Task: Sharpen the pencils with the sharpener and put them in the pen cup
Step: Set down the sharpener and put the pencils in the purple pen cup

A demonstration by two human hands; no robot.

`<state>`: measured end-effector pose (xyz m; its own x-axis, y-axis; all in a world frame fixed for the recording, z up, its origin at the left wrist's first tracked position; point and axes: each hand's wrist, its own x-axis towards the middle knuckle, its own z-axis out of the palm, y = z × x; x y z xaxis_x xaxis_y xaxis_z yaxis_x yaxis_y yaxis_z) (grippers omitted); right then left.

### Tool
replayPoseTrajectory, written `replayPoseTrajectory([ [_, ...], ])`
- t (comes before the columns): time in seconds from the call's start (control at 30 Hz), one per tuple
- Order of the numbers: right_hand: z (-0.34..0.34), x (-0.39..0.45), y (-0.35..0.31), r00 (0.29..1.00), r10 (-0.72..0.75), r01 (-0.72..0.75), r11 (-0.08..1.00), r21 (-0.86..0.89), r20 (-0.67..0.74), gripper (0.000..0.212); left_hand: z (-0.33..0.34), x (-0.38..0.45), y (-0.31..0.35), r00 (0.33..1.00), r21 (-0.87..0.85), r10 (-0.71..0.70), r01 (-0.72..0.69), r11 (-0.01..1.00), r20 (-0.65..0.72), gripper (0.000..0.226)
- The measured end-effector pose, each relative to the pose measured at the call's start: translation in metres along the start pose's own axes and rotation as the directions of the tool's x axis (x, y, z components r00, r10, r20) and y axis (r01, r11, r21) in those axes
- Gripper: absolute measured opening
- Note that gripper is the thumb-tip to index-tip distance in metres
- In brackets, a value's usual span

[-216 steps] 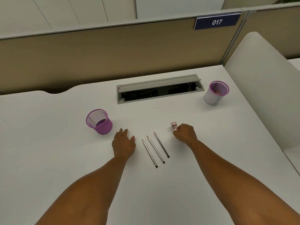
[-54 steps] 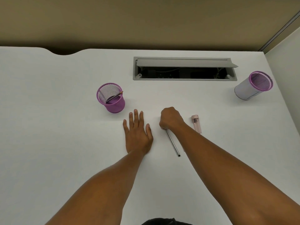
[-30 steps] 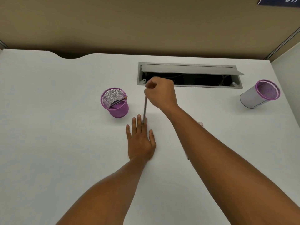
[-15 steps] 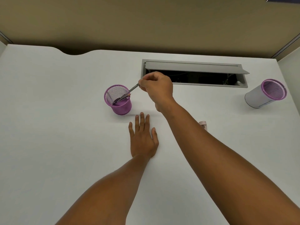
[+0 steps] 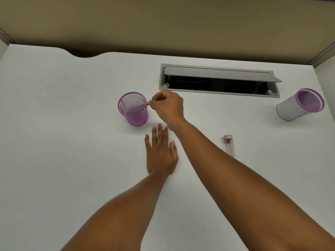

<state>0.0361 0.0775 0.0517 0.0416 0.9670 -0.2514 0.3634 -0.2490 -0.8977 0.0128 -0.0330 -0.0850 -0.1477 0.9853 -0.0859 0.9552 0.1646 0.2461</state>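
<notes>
A purple mesh pen cup (image 5: 137, 115) stands left of centre on the white desk. My right hand (image 5: 167, 107) sits at its right rim, fingers pinched on the end of a pencil (image 5: 144, 105) that slants down into the cup. Other pencils lie blurred inside the cup. My left hand (image 5: 160, 153) rests flat on the desk below the cup, fingers spread, holding nothing. The pale pink sharpener (image 5: 229, 144) lies on the desk to the right of my right forearm.
A grey cable tray (image 5: 217, 68) with its lid raised is set into the desk behind my hands. A second cup (image 5: 293, 109), white with a purple rim, stands at the far right. A beige partition runs along the desk's back edge.
My right hand has lifted a pencil off the desk, carried it left over my left hand and lowered it deeper into the purple cup. The left hand has stayed flat.
</notes>
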Motion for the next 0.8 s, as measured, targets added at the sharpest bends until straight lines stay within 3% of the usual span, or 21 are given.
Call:
replayPoseTrajectory([
  [0.17,0.011,0.000,0.003,1.000,-0.027,0.027,0.997,-0.068,0.007,0.003,0.002,0.000,-0.004,0.999,0.055,0.017,-0.019,0.998,0.038,0.077],
  [0.5,0.009,0.000,0.003,0.999,-0.023,0.025,0.998,-0.063,0.034,0.010,0.002,0.001,-0.003,0.999,0.073,0.009,-0.011,0.997,0.037,0.075],
  [0.8,-0.016,0.001,0.022,0.995,0.043,-0.049,0.997,-0.064,-0.090,0.011,-0.001,0.000,0.000,1.000,-0.009,-0.009,0.009,1.000,-0.021,0.065],
])
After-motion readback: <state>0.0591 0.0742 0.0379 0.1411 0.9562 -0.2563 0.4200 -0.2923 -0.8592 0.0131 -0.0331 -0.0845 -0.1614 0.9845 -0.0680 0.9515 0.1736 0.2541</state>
